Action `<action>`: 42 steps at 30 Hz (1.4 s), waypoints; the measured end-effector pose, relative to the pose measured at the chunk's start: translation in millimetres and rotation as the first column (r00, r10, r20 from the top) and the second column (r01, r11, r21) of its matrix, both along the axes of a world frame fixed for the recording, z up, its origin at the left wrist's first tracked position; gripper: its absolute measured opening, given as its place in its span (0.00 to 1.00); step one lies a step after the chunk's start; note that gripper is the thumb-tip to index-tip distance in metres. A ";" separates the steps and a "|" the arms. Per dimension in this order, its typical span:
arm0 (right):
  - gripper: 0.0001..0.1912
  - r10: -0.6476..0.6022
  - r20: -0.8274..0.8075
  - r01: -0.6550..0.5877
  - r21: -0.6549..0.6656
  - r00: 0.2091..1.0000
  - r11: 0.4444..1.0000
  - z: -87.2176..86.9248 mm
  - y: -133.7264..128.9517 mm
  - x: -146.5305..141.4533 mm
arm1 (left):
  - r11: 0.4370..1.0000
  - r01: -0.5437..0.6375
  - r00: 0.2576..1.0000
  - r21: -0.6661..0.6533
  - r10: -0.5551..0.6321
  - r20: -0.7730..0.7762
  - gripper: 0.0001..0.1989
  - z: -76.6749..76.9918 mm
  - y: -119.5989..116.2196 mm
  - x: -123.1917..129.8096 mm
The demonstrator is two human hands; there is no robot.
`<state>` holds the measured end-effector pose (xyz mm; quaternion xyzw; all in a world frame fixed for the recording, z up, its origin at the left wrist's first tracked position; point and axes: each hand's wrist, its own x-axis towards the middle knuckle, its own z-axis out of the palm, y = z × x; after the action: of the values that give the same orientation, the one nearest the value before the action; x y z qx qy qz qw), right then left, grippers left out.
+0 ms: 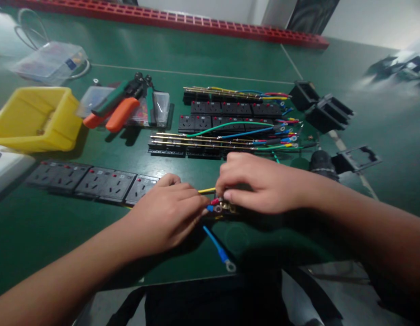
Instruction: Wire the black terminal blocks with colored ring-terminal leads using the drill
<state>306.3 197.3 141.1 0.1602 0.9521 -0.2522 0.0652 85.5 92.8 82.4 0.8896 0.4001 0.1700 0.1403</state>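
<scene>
My left hand point(172, 210) is closed around wires that end in ring terminals. A blue-sleeved ring terminal point(213, 208) and a red-sleeved ring terminal point(215, 201) stick out past its fingertips. My right hand point(254, 181) has its thumb and fingers pinched together just beside them, over brass terminals point(226, 207) on a dark part. What sits in that pinch is hidden. A yellow wire point(206, 190) runs between the hands. Below them a loose blue wire with a ring terminal point(226, 261) points toward me. A black socket strip point(94, 183) extends left from under my left hand.
Several black socket strips with brass bars and coloured wires point(213, 145) lie beyond my hands. Orange-handled pliers point(123, 113) rest on a clear box. A yellow bin point(36, 117) stands left; black frames point(328, 113) lie right. A red perforated rail point(162, 18) crosses the back.
</scene>
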 end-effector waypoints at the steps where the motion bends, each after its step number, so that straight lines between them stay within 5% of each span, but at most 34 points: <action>1: 0.13 -0.069 0.034 0.066 0.089 0.997 0.994 0.1 2.2 -0.3 | 1.000 -0.007 1.000 0.016 0.007 -0.011 0.10 0.5 -0.5 0.8; 4: 0.18 -0.179 0.172 0.126 0.279 0.969 0.952 -1.4 5.4 -5.4 | 0.998 -0.021 0.999 0.053 0.023 -0.035 0.11 0.8 -1.7 2.5; 10: 0.24 -0.196 0.327 0.142 0.181 0.925 0.973 -1.6 0.0 -23.5 | 0.998 -0.024 0.998 0.053 0.027 -0.055 0.11 0.9 -1.4 3.9; 14: 0.19 -0.238 0.387 0.187 0.166 0.891 0.968 -2.8 1.5 -29.1 | 0.999 -0.021 0.998 0.038 0.023 -0.053 0.12 2.0 -0.9 3.2; 20: 0.15 -0.368 0.270 0.419 -0.163 0.890 0.893 -5.4 10.7 -27.0 | 0.999 -0.049 0.998 0.017 0.049 -0.025 0.12 3.1 -3.0 0.5; 26: 0.12 -0.332 0.096 0.337 -0.467 0.938 0.817 3.6 -4.7 -20.6 | 0.942 -0.323 0.937 0.091 0.305 0.169 0.11 3.9 -4.1 2.9; 32: 0.12 -0.277 -0.101 0.231 -0.326 0.956 0.917 8.7 -17.5 -7.5 | 0.974 -0.191 0.981 0.120 0.187 0.044 0.09 -2.7 -0.1 2.5; 35: 0.09 -0.246 -0.082 0.222 -0.229 0.966 0.948 9.1 -19.4 -5.2 | 0.970 -0.190 0.981 0.154 0.181 0.067 0.10 -4.4 -0.2 2.2; 39: 0.21 -0.200 -0.026 0.197 -0.092 0.979 0.976 7.4 -26.3 -10.1 | 0.963 -0.174 0.983 0.205 0.159 0.088 0.10 -3.5 -0.5 3.5; 42: 0.21 -0.234 -0.016 0.232 -0.098 0.972 0.968 4.6 -29.8 -14.2 | 0.965 -0.167 0.985 0.203 0.154 0.077 0.10 -2.5 0.0 3.9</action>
<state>292.1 167.6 145.6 0.2641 0.9144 -0.3054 0.0294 89.5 92.8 79.9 0.8585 0.4462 0.2489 0.0440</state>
